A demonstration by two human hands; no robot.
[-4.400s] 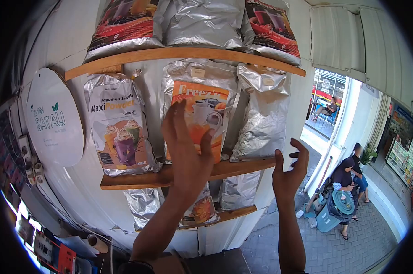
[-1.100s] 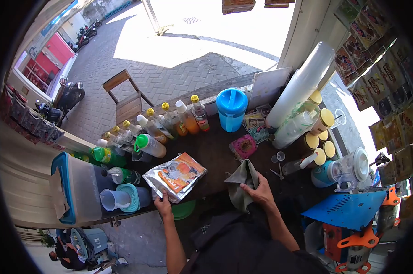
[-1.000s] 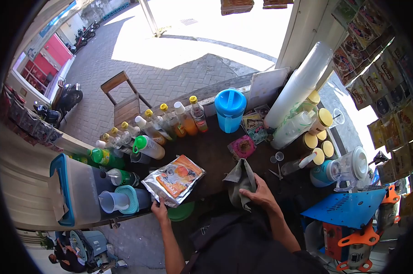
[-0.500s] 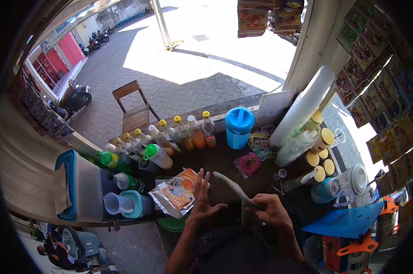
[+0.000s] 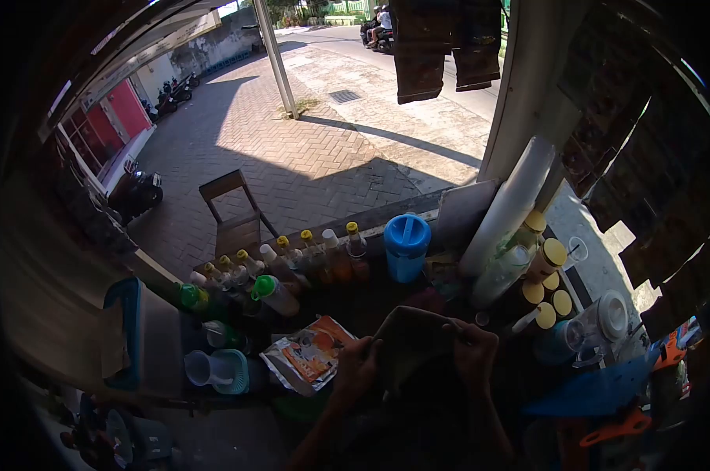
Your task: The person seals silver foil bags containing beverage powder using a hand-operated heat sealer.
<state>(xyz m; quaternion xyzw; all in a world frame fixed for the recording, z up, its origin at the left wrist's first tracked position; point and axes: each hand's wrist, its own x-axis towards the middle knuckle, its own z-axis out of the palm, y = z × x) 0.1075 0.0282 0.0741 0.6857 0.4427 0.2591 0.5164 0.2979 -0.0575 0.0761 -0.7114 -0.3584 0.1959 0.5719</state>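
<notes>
A dark, limp piece of cloth (image 5: 412,345) is stretched between my two hands above the counter. My left hand (image 5: 356,367) pinches its left edge, and my right hand (image 5: 474,352) grips the upper right corner. Just left of my left hand lies a silver and orange packet (image 5: 312,352). Beyond the cloth stands a blue lidded pitcher (image 5: 407,250). A small clear cup (image 5: 482,319) sits close to my right hand. Deep shade hides the cloth's lower part and much of my fingers.
Bottles with yellow and white caps (image 5: 306,250) line the counter's far edge, beside a green-capped squeeze bottle (image 5: 275,296). At the right are a tall stack of cups (image 5: 512,212), yellow-lidded jars (image 5: 553,253) and a blender jug (image 5: 606,318). Sachets (image 5: 425,55) hang overhead.
My left hand was open and apart from the cloth; now it holds the left edge. The cloth has been spread wider and raised. The view has tilted up and the counter looks darker.
</notes>
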